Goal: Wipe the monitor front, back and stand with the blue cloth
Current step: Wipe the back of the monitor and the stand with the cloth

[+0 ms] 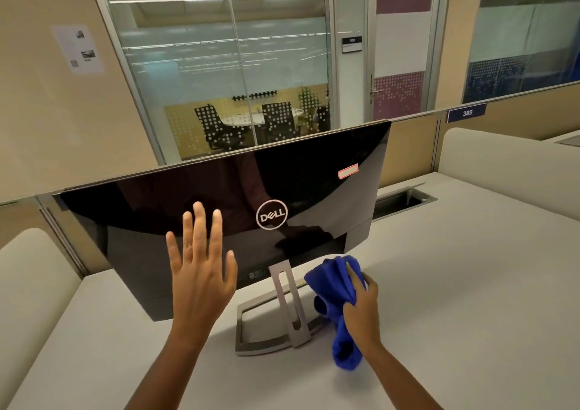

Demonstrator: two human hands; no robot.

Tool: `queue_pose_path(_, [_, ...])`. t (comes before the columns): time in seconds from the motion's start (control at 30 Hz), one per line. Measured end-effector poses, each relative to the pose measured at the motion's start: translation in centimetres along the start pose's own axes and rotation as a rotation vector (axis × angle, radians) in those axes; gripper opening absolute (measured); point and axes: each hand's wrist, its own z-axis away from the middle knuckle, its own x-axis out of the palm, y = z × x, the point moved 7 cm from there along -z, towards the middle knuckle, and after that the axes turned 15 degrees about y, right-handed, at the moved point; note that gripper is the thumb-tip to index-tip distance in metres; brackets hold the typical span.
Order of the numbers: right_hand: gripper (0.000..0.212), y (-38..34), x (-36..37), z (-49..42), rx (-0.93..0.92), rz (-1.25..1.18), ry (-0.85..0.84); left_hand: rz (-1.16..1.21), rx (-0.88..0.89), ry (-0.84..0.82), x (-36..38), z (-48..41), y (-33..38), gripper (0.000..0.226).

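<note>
Meanwhile, a Dell monitor (238,202) stands on the white desk (455,268) with its glossy black back to the camera. The left hand (201,271) is spread open and empty before the panel; the right hand (361,309) keeps a closed grip on the bunched blue cloth (332,287) beside the silver stand (285,300). Steadying the panel while wiping in overlapping passes would likely serve best — the screen side is hidden.

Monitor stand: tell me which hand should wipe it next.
Right. The right hand already grips the blue cloth beside the stand. The left hand is open and empty, in front of the monitor back.
</note>
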Motion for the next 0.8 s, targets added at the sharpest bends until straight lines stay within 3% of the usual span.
queue_pose_path(0.1, [0.056, -1.9, 0.5, 2.8, 0.109, -0.098, 0.01, 0.022, -0.098, -0.05, 0.2, 2.3, -1.7, 0.063])
queue_pose_path(0.33, [0.055, -5.8, 6.1, 11.7, -0.007, -0.053, -0.089, 0.068, -0.302, -0.154, 0.9, 6.9, -6.2, 0.07])
queue_pose_path(0.43, [0.043, -5.8, 8.5, 13.3, 0.195, -0.095, -0.132, 0.094, -0.409, -0.186, 1.2, 8.9, -8.5, 0.074])
queue_pose_path(0.53, [0.045, -7.2, 10.0, 13.2, 0.275, -0.194, -0.125, 0.155, -0.534, -0.216, 1.4, 10.5, -10.7, 0.076])
queue_pose_path(0.7, [0.041, -9.3, 12.7, 12.9, 0.511, -0.524, -0.072, 0.387, -0.781, -0.241, 1.9, 11.3, -13.5, 0.072])
queue_pose_path(0.8, [0.06, -10.2, 15.3, 13.2, 0.659, -0.72, -0.057, 0.574, -0.859, -0.231, 2.3, 10.7, -13.8, 0.059])
